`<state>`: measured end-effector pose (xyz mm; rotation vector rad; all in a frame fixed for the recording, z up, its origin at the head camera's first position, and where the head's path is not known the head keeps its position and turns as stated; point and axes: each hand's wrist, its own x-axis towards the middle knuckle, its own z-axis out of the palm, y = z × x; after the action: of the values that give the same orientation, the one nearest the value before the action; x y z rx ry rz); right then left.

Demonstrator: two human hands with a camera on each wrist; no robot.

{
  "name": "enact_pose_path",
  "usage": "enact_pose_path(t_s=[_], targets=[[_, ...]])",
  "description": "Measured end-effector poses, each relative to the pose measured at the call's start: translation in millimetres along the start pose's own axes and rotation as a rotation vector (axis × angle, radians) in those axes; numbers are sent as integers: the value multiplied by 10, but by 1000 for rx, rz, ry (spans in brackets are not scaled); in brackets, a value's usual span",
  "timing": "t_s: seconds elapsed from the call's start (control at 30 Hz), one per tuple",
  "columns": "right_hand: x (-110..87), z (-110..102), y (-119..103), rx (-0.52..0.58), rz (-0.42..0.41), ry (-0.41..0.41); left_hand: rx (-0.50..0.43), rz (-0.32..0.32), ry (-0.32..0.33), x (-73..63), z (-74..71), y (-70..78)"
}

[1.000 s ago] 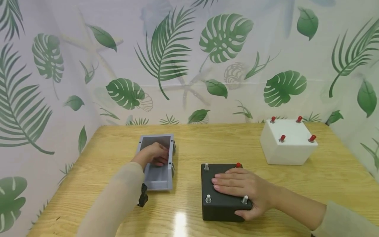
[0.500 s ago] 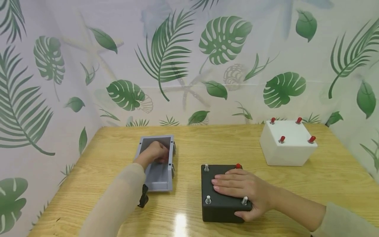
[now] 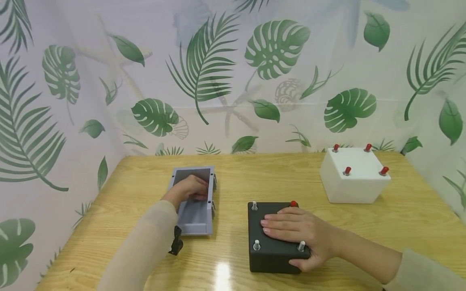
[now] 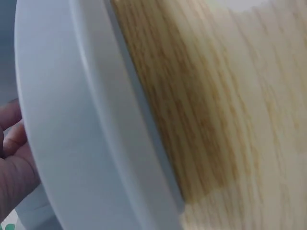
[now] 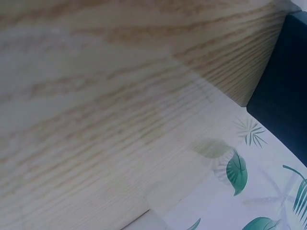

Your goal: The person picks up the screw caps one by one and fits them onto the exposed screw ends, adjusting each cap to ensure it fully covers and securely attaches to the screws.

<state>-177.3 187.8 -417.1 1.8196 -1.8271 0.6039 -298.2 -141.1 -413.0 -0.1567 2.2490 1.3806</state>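
My left hand [image 3: 192, 188] reaches into a grey bin [image 3: 193, 228], its fingers bent by the right inner wall. Part of that hand [image 4: 17, 158] shows behind the bin's pale rim [image 4: 110, 115] in the left wrist view; whatever lies between the fingertips is hidden. On top of a black box [image 3: 271, 260] my right hand [image 3: 300, 228] rests with straight fingers, the thumb against its front side. Bare metal bolts [image 3: 256, 245] stand at three corners of this box, and a red cap [image 3: 293, 203] sits at the far right corner.
A white box [image 3: 354, 186] with red caps [image 3: 347, 170] on its corner posts stands at the back right of the wooden table [image 3: 262, 173]. A leaf-patterned cloth [image 3: 233, 81] hangs behind and at the sides. Clips sit on the bin's right side.
My left hand's fingers have shifted slightly inside the grey bin, drawing closer together near its right wall. My right hand stays in place on the black box.
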Motion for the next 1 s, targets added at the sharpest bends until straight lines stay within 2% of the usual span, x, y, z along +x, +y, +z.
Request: enact_pose_path(t_s=[0.4, 0.73, 1.0], targets=[[-7, -2, -4, -7, -1, 4, -114, -48, -35, -69, -26, -1], [4, -6, -6, 3, 9, -6, -108, -99, -88, -108, -86, -21], [14, -2, -1, 1, 19, -11, -135, -86, -144, -134, -100, 27]])
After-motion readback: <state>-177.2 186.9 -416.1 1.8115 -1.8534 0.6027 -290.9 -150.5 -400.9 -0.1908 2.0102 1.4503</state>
